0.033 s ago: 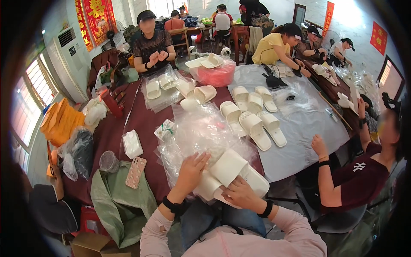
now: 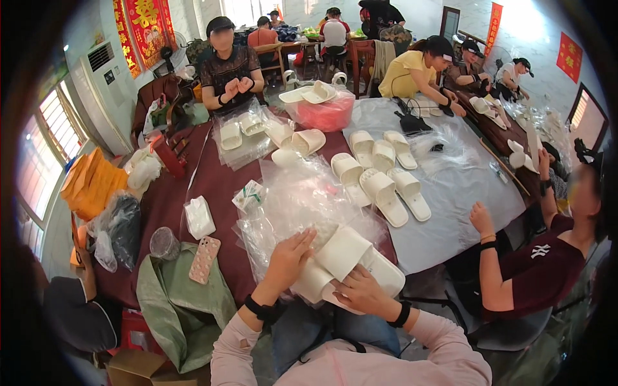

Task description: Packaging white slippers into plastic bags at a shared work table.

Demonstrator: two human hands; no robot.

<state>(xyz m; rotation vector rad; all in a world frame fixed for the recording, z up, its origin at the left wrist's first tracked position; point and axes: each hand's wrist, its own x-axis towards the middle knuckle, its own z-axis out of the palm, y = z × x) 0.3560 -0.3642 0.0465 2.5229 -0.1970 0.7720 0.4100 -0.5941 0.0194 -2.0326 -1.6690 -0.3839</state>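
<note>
A pair of white slide slippers (image 2: pixel 344 252) lies in front of me at the near table edge, partly over my lap. My right hand (image 2: pixel 365 289) grips the nearer slipper, its fingers on the sole by the strap opening. My left hand (image 2: pixel 291 258) is open, fingers straight and close together, lying at the left side of the pair against the clear plastic bags (image 2: pixel 293 193). These bags are heaped loosely on the table beyond the slippers. Part of the second slipper is hidden under my hands.
More white slippers (image 2: pixel 380 183) stand on a grey sheet (image 2: pixel 450 212) to the right. A patterned phone (image 2: pixel 204 259), round plastic tub (image 2: pixel 165 243) and tissue pack (image 2: pixel 199 217) are on the left. Green woven cloth (image 2: pixel 180 289) hangs over the edge. A co-worker (image 2: pixel 528 270) sits close at right.
</note>
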